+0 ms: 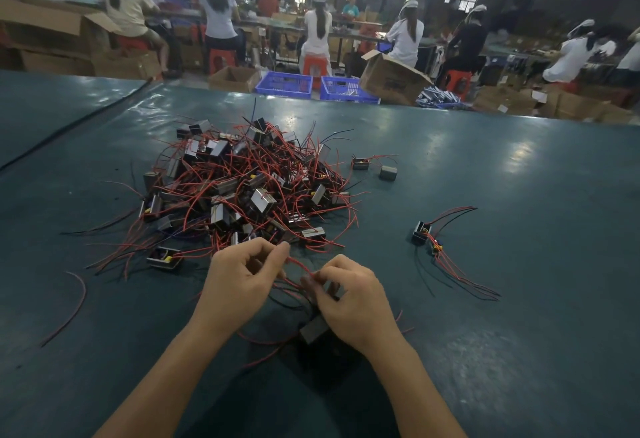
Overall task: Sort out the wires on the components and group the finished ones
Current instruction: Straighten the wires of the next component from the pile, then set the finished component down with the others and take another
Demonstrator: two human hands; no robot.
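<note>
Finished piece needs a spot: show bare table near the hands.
Bare dark green table: right of the right hand, below the lone black wired component. More between the loose red wire and left forearm. Crowded: the tangled red-wired component pile.

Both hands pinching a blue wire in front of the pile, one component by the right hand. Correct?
Not quite. The head view shows that the wire pinched by the left hand and the right hand is red, not blue. The rest holds: the hands work in front of the pile, with a component by the right hand.
</note>
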